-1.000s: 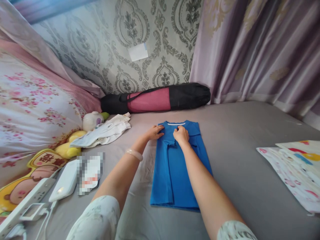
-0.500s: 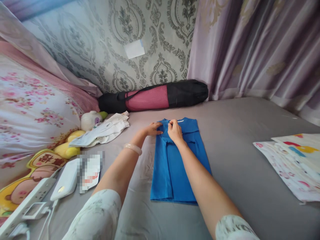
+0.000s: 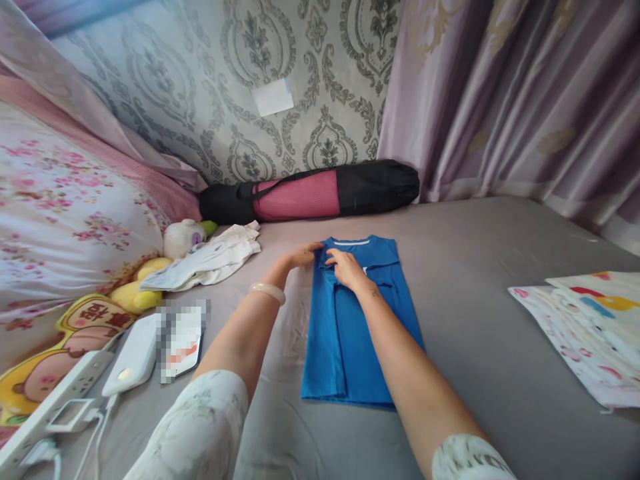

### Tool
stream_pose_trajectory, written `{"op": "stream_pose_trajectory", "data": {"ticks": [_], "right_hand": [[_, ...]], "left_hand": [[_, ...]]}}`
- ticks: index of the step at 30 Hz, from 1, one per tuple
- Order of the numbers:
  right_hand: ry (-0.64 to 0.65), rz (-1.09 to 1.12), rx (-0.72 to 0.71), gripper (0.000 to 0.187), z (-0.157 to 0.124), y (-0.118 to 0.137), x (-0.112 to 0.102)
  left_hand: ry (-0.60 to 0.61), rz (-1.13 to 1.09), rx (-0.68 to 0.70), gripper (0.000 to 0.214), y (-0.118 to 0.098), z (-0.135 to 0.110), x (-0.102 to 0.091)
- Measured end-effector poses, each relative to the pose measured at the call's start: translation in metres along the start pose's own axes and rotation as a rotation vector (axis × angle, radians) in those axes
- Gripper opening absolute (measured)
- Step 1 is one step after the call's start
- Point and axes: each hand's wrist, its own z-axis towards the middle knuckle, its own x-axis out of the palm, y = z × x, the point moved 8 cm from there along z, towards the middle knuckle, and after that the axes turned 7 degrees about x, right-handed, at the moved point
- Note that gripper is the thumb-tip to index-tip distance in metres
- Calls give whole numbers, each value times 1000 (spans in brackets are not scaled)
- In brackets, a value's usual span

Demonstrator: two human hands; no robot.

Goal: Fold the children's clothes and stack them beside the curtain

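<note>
A blue shirt (image 3: 367, 353) lies face down on the grey bed sheet, its sides and sleeves folded inward and its collar away from me. My left hand (image 3: 304, 255) rests at the shirt's upper left corner, fingers stretched out over the folded edge. My right hand (image 3: 346, 268) is on the upper left part of the shirt, just below the collar, with fingers apart and touching the cloth. Neither hand appears to grip the fabric. A pale bangle (image 3: 268, 292) circles my left wrist.
Behind the shirt lies a black and pink rolled bag (image 3: 300, 195) against the wall. To the left are white folded clothes (image 3: 210, 257), plush toys (image 3: 181, 239), a white power bank (image 3: 134, 357), a blurred-out phone (image 3: 183, 343) and a power strip (image 3: 63, 400). Printed clothes (image 3: 585, 333) lie right.
My right hand has shifted slightly left from near the collar, and its pinched fingers have spread. More of the collar shows. My left hand stays at the shirt's corner, and the view has moved slightly.
</note>
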Motion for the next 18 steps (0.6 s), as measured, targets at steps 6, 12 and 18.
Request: {"op": "stream_pose_trajectory", "data": {"ticks": [6,12,18], "right_hand": [[31,-137,65,40,-4,6,-6],[-47,-304,13,48,-8,18,12],[12,-365,58,62,-15,9,42]], "left_hand": [[-283,-249,-9,46,8,5,-5],[-304,-12,59,37,4,8,-2],[-347,-44,-12,42,4,1,3]]}}
